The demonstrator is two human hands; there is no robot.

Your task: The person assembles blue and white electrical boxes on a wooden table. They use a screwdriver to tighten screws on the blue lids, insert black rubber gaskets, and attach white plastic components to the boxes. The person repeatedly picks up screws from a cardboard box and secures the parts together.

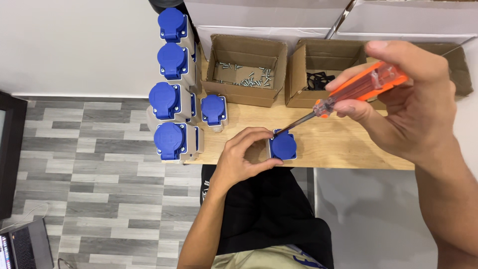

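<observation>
Left hand (244, 159) fingers curled tight round blue-lidded socket (283, 145) at table (348, 144) front edge; right hand (418, 104) closed on orange screwdriver (348, 94), tip at socket's 11 o'clock corner. Five finished-looking sockets (172, 99) at 9 o'clock; screws remain in box (244, 69)

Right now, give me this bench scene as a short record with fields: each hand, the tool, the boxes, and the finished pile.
left hand: steadies a blue-lidded socket at the table edge
right hand: grips an orange-handled screwdriver
tool tip: at the socket's upper left corner
left box: open cardboard, loose screws inside
right box: open cardboard, small black parts inside
pile: blue-lidded sockets stacked at the table's left end
floor: grey planks
</observation>
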